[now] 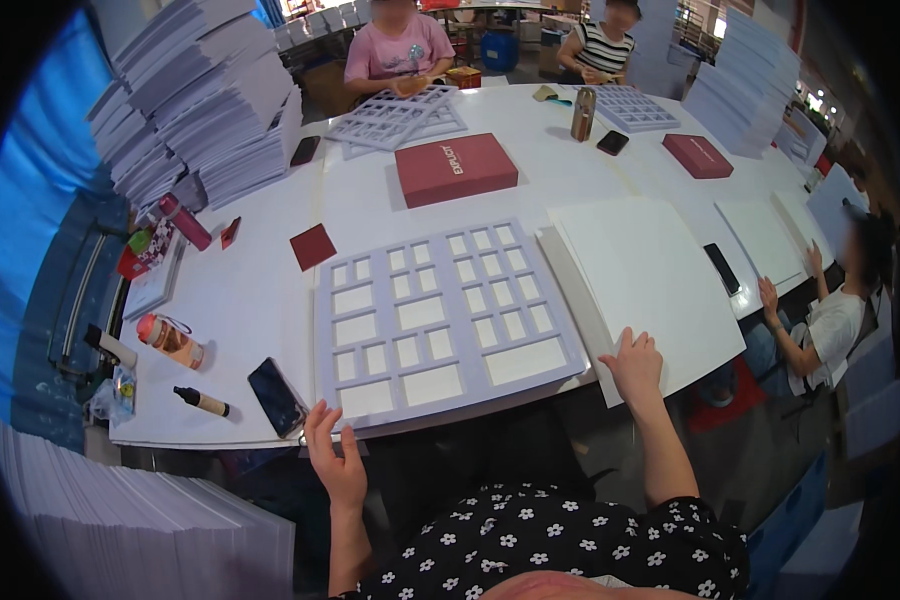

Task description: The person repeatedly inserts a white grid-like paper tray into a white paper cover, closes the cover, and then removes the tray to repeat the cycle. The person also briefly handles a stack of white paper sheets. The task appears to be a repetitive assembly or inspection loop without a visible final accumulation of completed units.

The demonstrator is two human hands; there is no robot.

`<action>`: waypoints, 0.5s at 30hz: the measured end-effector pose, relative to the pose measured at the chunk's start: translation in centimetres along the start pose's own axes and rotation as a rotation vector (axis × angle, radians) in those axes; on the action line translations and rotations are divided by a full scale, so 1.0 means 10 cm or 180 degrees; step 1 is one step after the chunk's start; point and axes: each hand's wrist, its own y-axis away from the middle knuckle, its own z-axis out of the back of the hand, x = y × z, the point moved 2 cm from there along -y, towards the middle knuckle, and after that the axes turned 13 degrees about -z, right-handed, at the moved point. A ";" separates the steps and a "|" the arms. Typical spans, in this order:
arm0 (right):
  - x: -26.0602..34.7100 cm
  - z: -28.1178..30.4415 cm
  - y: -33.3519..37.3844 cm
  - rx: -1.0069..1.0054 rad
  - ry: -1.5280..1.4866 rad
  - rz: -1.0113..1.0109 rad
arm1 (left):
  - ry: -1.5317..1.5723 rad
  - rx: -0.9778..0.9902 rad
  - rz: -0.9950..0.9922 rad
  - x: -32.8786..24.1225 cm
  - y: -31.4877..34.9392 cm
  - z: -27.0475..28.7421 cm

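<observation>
Open-palmed, neither grip closes on anything: both hands rest at the table's near edge.

Left hand (336, 458) spreads its fingers at the near left corner of the white cut-out grid board (440, 320), beside a black phone (275, 396). Right hand (634, 364) lies flat on the near edge of the white card stack (650, 270), just right of the board on the table (240, 300).

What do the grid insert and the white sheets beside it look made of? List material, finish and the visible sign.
Grid insert: probably thick greyish-lavender board or foam board, matte; clean rectangular cut-outs, flat and stiff, no glare.
White sheets: likely card or paperboard, matte; thin stacked edges show on the left side, under the right hand.
</observation>
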 end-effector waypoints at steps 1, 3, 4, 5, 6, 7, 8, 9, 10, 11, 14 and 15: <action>0.01 0.01 0.00 0.0035 -0.0016 -0.0019 | -0.0012 0.0003 0.0026 -0.01 0.01 0.00; -0.01 -0.04 -0.01 -0.0067 0.0027 0.0017 | -0.0030 -0.0032 0.0045 -0.02 -0.02 -0.01; -0.01 -0.06 -0.01 -0.0117 0.0048 0.0033 | -0.0002 -0.0032 0.0046 -0.04 -0.03 -0.01; 0.00 -0.04 -0.01 -0.0087 0.0021 0.0015 | 0.0024 -0.0036 0.0051 -0.05 -0.03 0.00; 0.01 0.00 0.00 -0.0056 -0.0007 -0.0002 | 0.0050 -0.0039 0.0057 -0.06 -0.03 0.01; 0.03 0.02 0.00 -0.0024 -0.0033 -0.0018 | 0.0043 -0.0046 0.0060 -0.05 -0.03 0.01; 0.02 0.01 0.01 -0.0067 -0.0022 -0.0007 | 0.0037 -0.0047 0.0057 -0.05 -0.03 0.01; 0.01 0.00 0.02 -0.0109 -0.0010 0.0005 | 0.0031 -0.0048 0.0055 -0.05 -0.04 0.01; 0.01 -0.01 0.02 -0.0150 0.0001 0.0016 | 0.0037 -0.0059 0.0050 -0.05 -0.05 0.01; 0.01 0.00 0.02 -0.0106 -0.0001 -0.0001 | 0.0046 -0.0059 0.0059 -0.06 -0.05 0.02; 0.03 0.02 0.01 -0.0036 -0.0022 -0.0035 | 0.0063 -0.0049 0.0095 -0.05 -0.04 0.01; 0.03 0.02 0.01 -0.0055 -0.0035 -0.0033 | 0.0066 -0.0041 0.0111 -0.04 -0.04 0.01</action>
